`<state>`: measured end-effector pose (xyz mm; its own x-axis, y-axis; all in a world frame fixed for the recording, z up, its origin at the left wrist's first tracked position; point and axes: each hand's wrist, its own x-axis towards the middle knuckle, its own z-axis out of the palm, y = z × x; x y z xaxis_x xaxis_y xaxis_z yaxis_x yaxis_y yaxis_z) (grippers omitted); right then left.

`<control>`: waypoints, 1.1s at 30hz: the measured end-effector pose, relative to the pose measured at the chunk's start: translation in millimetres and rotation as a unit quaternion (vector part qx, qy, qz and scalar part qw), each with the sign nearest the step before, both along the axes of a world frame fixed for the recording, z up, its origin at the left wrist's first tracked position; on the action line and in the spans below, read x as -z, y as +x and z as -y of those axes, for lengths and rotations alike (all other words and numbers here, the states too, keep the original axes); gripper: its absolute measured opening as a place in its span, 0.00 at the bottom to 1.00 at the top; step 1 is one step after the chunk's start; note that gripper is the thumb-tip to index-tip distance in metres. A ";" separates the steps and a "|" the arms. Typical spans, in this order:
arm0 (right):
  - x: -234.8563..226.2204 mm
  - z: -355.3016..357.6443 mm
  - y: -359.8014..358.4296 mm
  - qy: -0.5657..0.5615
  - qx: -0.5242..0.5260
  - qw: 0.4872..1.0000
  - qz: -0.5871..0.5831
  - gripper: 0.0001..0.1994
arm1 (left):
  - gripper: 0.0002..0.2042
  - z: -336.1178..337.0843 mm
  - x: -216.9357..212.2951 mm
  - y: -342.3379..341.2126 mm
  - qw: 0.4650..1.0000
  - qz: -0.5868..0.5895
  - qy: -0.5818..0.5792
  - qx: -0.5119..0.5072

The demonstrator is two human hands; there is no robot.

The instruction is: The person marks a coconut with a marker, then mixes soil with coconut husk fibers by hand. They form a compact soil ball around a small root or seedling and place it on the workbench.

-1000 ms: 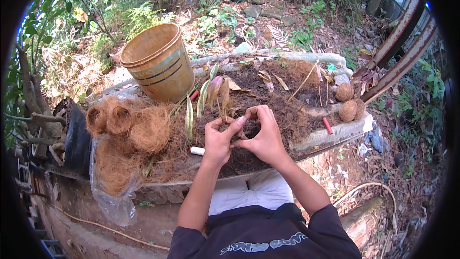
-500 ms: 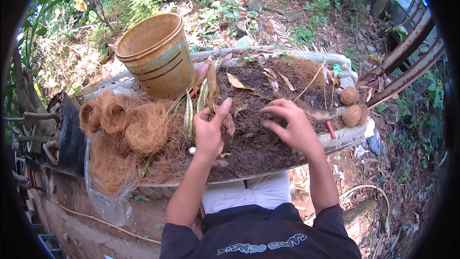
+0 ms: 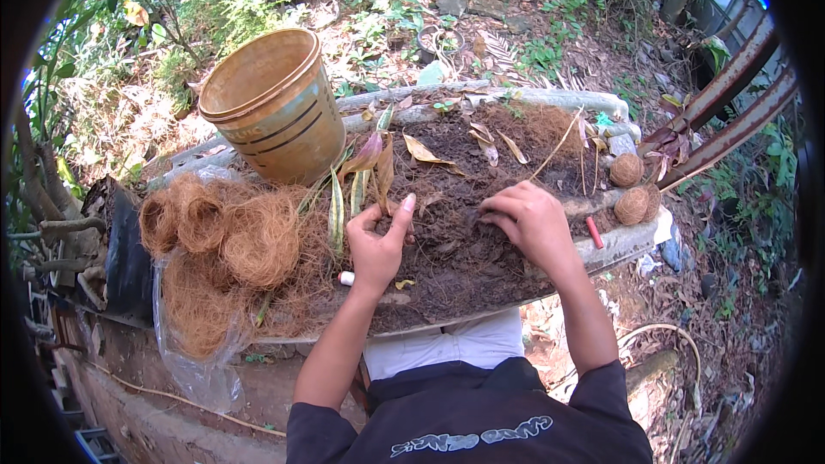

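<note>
My left hand (image 3: 378, 241) is closed around the base of a small plant (image 3: 384, 174) with drooping brown and purplish leaves; the stem end is hidden in my fingers. My right hand (image 3: 528, 219) has its fingers curled down into the dark soil (image 3: 455, 279) spread over the table, closing on some of it. Yellow-edged green leaves (image 3: 336, 215) lie just left of my left hand. Beside my left wrist is a small white cylinder (image 3: 346, 278). Dry leaves (image 3: 425, 153) are scattered on the soil beyond both hands.
A stained yellow bucket (image 3: 288, 133) leans at the back left. Coconut-fibre nests (image 3: 258, 241) pile up on a clear plastic bag (image 3: 215, 387) at the left. Fibre balls (image 3: 626, 170) and a red stick-like piece (image 3: 594, 232) lie right. Rusty metal bars (image 3: 730, 86) stand beyond.
My right hand has moved down and slightly right, its spread fingers now curled into the soil. My left hand keeps the plant and has shifted little.
</note>
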<state>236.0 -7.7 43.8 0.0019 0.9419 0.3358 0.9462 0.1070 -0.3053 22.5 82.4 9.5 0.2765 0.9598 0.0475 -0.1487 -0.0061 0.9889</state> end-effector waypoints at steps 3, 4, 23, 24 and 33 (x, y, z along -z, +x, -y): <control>-4.9 -6.0 3.6 0.038 0.063 0.997 -0.016 0.06 | 0.13 0.8 7.4 0.1 0.998 -0.041 0.040 0.001; -8.9 -6.7 5.3 0.023 0.072 0.997 -0.031 0.07 | 0.13 0.8 9.3 0.4 0.996 -0.062 0.061 0.000; 14.8 19.6 -60.1 -0.113 0.011 0.994 0.000 0.18 | 0.12 3.4 7.8 1.1 0.988 -0.096 0.122 -0.011; 12.5 19.4 -60.6 -0.122 0.013 0.992 -0.004 0.17 | 0.12 3.9 5.9 1.1 0.989 -0.100 0.105 -0.008; 15.7 -3.3 -37.4 -0.044 -0.015 0.985 -0.168 0.16 | 0.12 3.7 7.4 1.2 0.989 -0.097 0.115 -0.006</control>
